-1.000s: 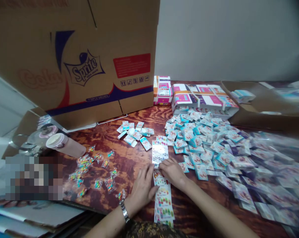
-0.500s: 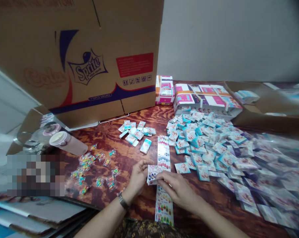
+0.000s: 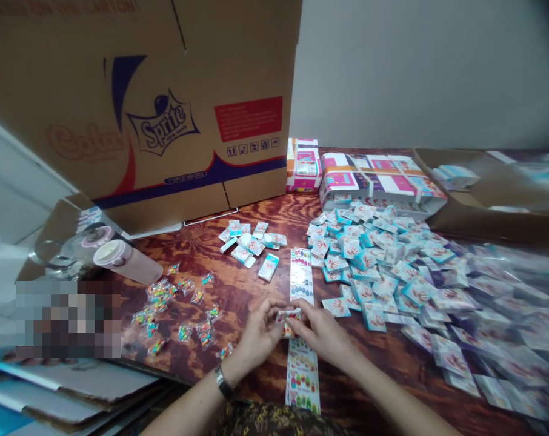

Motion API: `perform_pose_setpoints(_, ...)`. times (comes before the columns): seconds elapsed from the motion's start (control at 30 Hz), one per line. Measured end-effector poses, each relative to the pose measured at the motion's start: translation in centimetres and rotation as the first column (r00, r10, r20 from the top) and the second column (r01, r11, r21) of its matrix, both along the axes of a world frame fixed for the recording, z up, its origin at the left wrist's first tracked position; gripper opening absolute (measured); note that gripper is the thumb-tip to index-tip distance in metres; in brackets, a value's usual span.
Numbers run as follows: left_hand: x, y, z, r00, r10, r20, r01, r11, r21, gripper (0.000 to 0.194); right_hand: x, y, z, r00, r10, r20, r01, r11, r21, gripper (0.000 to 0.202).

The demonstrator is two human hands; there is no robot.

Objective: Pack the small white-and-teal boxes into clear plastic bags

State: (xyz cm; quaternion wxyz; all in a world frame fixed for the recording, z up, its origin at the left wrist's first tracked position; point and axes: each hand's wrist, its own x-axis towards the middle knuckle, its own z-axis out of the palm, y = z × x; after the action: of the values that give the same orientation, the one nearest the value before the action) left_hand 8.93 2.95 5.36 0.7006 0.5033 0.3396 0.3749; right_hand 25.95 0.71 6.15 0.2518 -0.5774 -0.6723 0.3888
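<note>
Holding a small folded printed sheet (image 3: pixel 291 327) with both hands, low in the middle of the view, over a long printed strip (image 3: pixel 302 378). Pinching the sheet's left side with the left hand (image 3: pixel 259 332), curled well in. Gripping its right side with the right hand (image 3: pixel 325 334), bent round in much the same way, with little more than paper between thumb and fingers. Cannot tell the number of layers in the fold, partly hidden by the fingertips. Wearing a metal-banded watch (image 3: pixel 222 383) on the left wrist. Running away from the body beneath both hands, in the case of the strip, flat on the dark reddish table (image 3: pixel 190 245) and covered with rows of coloured ovals. Near its far end, to the left, a single small box (image 3: pixel 268 267) just beside a little cluster of boxes (image 3: pixel 247 242). To the right, a large heap of small boxes (image 3: pixel 369 260). Left of the hands, clear packets of bright pieces (image 3: pixel 162 290), with a pale bottle (image 3: pixel 131 263) lying beyond. Farther back, a tall brown carton (image 3: pixel 251 54) and a wrapped bundle (image 3: pixel 383 178)
</note>
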Motion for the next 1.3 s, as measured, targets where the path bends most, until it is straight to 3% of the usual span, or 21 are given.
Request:
perform_pose_setpoints(0.07,-0.2,0.1,-0.4,0.991,0.062,-0.117,-0.048,0.992,0.119,0.019,0.1,0.2,0.0,0.999,0.013,-0.048,-0.014,1.0,-0.008,0.026)
perform_pose_setpoints(0.2,-0.7,0.4,-0.8,0.972,0.108,-0.21,-0.059,0.972,0.226,0.014,0.5,0.9,-0.3,0.982,-0.059,-0.18,0.047,0.996,-0.07,0.036)
perform_pose_setpoints(0.33,-1.1,0.4,-1.3,0.945,0.165,-0.281,-0.055,0.931,0.361,0.018,0.0,1.5,-1.2,0.922,0.078,-0.378,-0.146,0.977,-0.154,0.034)
perform_pose_setpoints(0.43,-1.5,0.3,-1.5,0.924,0.209,-0.32,-0.073,0.918,0.389,0.016,-0.9,1.7,-1.8,0.867,0.125,-0.483,-0.259,0.94,-0.22,0.034)
perform_pose_setpoints(0.5,-2.2,0.4,-1.4,0.918,0.22,-0.33,-0.081,0.918,0.387,0.011,-1.4,1.9,-2.0,0.864,0.143,-0.482,-0.286,0.928,-0.238,0.034)
perform_pose_setpoints(0.6,-4.4,0.7,-1.1,0.896,0.293,-0.333,-0.168,0.919,0.358,0.009,-2.0,2.2,-1.7,0.918,0.158,-0.364,-0.224,0.964,-0.145,0.027)
perform_pose_setpoints(0.7,-7.8,0.7,-1.0,0.791,0.435,-0.431,-0.238,0.867,0.437,0.01,-2.3,2.4,-1.3,0.967,0.138,-0.213,-0.142,0.99,-0.005,0.02)
perform_pose_setpoints(0.77,-10.1,0.1,-1.1,0.681,0.5,-0.534,-0.159,0.814,0.559,0.012,-2.5,2.4,-1.3,0.98,0.146,-0.136,-0.14,0.989,0.052,0.018)
perform_pose_setpoints(0.83,-12.0,-1.0,-1.5,0.601,0.517,-0.609,-0.005,0.765,0.644,0.014,-2.6,2.3,-1.6,0.982,0.177,-0.063,-0.171,0.98,0.097,0.017)
perform_pose_setpoints(0.97,-13.7,-4.1,-2.8,0.528,0.457,-0.716,0.317,0.677,0.665,0.017,-3.3,1.9,-2.3,0.979,0.202,0.025,-0.203,0.966,0.161,0.016)
perform_pose_setpoints(1.13,-12.4,-5.9,-4.4,0.407,0.47,-0.783,0.533,0.574,0.622,0.031,-4.6,1.5,-3.0,0.973,0.219,0.077,-0.231,0.95,0.212,0.017)
perform_pose_setpoints(1.2,-10.9,-5.7,-4.8,0.392,0.477,-0.786,0.567,0.548,0.615,0.033,-5.2,1.4,-3.3,0.963,0.233,0.135,-0.26,0.936,0.237,0.019)
perform_pose_setpoints(1.3,-8.3,-4.9,-4.9,0.37,0.507,-0.778,0.545,0.56,0.624,0.031,-5.6,1.2,-4.1,0.946,0.214,0.245,-0.284,0.911,0.3,0.021)
